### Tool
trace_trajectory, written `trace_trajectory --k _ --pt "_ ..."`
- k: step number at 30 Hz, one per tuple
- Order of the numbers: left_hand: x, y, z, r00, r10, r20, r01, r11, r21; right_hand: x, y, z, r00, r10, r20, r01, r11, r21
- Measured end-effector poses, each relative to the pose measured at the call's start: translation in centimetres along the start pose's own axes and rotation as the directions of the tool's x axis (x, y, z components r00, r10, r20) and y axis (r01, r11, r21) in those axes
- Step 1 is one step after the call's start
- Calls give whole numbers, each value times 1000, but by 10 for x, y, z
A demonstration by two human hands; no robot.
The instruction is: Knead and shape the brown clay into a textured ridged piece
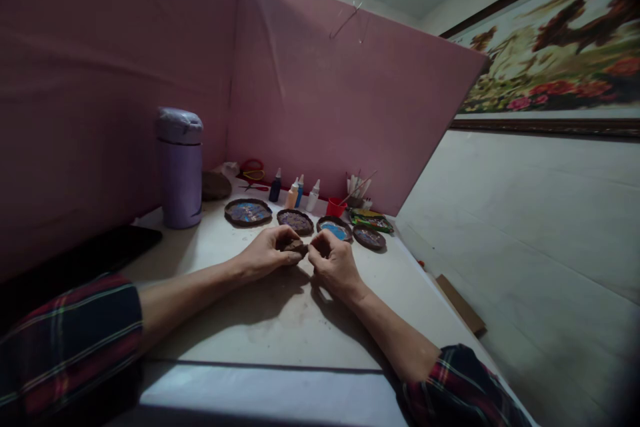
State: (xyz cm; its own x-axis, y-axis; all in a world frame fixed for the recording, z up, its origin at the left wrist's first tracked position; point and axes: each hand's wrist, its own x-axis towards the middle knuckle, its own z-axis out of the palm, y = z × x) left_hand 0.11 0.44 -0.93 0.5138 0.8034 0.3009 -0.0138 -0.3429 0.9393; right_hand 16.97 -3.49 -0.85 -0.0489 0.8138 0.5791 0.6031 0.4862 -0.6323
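Observation:
A small piece of dark brown clay (pixel 296 248) is held just above the white tabletop, near its middle. My left hand (pixel 270 250) wraps round it from the left, with the thumb along its near side. From the right, my right hand (pixel 336 266) pinches the clay's edge between thumb and fingertips. The fingers partly cover the clay, so its full shape is hidden. Just beyond my hands lie brown-rimmed discs with painted-looking middles: one purplish (pixel 295 221), one bright blue (pixel 334 230), one dark (pixel 369 237) and one blue-brown (pixel 248 212).
A purple bottle (pixel 181 174) stands at the left, a larger brown lump (pixel 216 185) behind it. Small squeeze bottles (pixel 293 194), red-handled scissors (pixel 254 187), a red cup (pixel 337 207) and a green packet (pixel 371 220) line the back. Pink panels (pixel 320 94) enclose the table's left and back.

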Motion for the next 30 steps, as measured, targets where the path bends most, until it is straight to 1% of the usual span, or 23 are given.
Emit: trace_trajectory --k 1,3,5,6,8,11,15,18,22,24,27,30 --pt "0 0 -1 1000 -17 3 17 1000 -16 0 0 1 1000 25 8 -25 999 43" --pt "0 1 -2 998 -66 5 66 994 -85 0 1 2 993 112 37 -117 972 202" --pt "0 3 -3 995 -101 4 101 981 -167 1 2 2 978 190 80 -206 906 369" --pt "0 4 -3 994 -111 5 110 974 -200 2 2 2 972 213 97 -234 873 427" --pt "-1 7 -3 992 -123 2 120 960 -253 3 3 1 964 240 112 -263 830 491" --pt "-1 9 -3 990 -144 -11 135 948 -287 5 3 -1 959 260 113 -279 801 529" --pt "1 8 -4 992 -122 -38 107 956 -272 5 2 -1 949 282 142 -314 791 525" --pt "2 6 -5 994 -97 -52 84 972 -220 4 2 1 935 311 171 -354 784 510" --pt "2 5 -5 999 -36 -36 32 994 -106 3 4 2 907 365 208 -420 776 471" --pt "2 6 -4 999 -20 -30 18 997 -77 3 4 2 899 377 223 -438 772 461" --pt "1 5 -4 998 -47 -36 42 990 -131 4 3 1 892 379 247 -452 749 484" --pt "1 6 -4 994 -102 -43 87 961 -262 4 2 0 893 364 264 -450 704 550"
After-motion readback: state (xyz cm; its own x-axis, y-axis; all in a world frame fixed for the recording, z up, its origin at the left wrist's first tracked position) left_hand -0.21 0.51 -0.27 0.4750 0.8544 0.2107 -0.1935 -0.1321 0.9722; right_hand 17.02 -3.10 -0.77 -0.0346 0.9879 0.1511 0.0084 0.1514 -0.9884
